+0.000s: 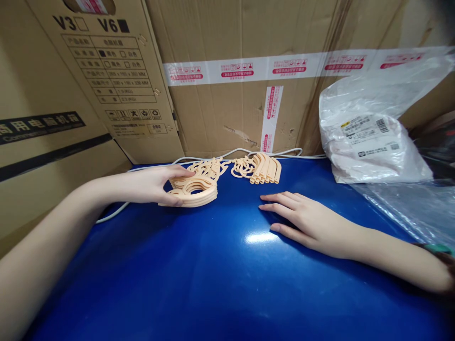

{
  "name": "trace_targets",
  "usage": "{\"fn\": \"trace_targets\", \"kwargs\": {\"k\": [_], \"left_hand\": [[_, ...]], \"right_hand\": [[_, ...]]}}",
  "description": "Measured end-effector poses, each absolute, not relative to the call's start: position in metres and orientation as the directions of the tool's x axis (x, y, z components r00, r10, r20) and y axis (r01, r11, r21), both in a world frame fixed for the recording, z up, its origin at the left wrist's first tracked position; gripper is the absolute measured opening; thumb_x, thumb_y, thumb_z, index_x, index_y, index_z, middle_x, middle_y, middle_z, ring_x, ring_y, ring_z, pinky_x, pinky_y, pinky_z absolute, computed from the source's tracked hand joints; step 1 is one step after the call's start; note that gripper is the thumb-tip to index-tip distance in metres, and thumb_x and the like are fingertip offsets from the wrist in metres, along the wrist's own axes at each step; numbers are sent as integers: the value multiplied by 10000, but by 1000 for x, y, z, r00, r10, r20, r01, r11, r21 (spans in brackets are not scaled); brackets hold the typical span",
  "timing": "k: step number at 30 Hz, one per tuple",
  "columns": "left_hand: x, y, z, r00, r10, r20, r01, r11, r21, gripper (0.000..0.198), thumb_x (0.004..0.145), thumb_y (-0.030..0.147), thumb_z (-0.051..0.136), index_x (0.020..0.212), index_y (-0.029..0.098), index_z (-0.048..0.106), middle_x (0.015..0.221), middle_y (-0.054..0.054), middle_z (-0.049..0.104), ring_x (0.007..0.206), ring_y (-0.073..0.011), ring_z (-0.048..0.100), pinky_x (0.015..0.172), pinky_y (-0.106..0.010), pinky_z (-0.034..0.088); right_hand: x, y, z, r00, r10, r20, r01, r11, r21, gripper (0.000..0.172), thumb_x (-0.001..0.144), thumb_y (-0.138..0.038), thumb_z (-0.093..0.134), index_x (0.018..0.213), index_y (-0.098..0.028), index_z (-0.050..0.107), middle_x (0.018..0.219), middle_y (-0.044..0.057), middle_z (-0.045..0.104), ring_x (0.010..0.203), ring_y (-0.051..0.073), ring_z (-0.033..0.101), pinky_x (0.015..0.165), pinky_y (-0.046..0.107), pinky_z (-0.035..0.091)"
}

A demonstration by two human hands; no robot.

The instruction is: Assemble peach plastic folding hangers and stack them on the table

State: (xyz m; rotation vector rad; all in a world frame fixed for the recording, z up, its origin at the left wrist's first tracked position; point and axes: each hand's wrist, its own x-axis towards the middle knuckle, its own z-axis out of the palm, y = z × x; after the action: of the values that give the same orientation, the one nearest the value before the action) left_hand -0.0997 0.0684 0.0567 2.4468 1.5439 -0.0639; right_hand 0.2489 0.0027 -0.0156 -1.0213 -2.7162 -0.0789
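Beige stack of curved pieces (pixel 201 198) at our blue tabletop (pixel 192 274), cardboard boxes (pixel 216 113) behind; we have left hand (pixel 151 184) clamped on it, right hand (pixel 307 218) loosely spread.

Cool overhead light leaves a white glare on the blue table (pixel 213 274) and a soft shadow beneath the right hand (pixel 305 219). The plastic bag (pixel 380 163) glints, the far right corner is blurred, and wide-angle distortion stretches the left box (pixel 131 144).

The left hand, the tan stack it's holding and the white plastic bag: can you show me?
Left hand (pixel 153 183), head view: back of the hand.
Tan stack (pixel 199 197), head view: its curved front edge.
White plastic bag (pixel 373 135), head view: its printed label.
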Motion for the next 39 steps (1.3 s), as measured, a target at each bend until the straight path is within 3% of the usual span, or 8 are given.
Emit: {"fn": "trace_targets", "kwargs": {"k": [15,39], "left_hand": [[-101,67,57,429,886,-179,900,-401,173,771,724,635,613,1389,294,422,1415,-17,483,1253,-273,480,1020,-308,387],[-102,70,56,433,886,-169,898,-407,168,777,710,636,615,1387,298,435,1414,-10,488,1257,-283,480,1017,-294,395]], "right_hand": [[249,3,-16,-725,647,235,662,749,-18,423,979,-429,370,1280,-186,541,1364,114,519,1171,249,532,972,443,444],[249,3,-16,-727,648,225,663,748,-13,428,981,-432,363,1279,-182,541,1363,114,520,1177,246,528,977,440,442]]}}
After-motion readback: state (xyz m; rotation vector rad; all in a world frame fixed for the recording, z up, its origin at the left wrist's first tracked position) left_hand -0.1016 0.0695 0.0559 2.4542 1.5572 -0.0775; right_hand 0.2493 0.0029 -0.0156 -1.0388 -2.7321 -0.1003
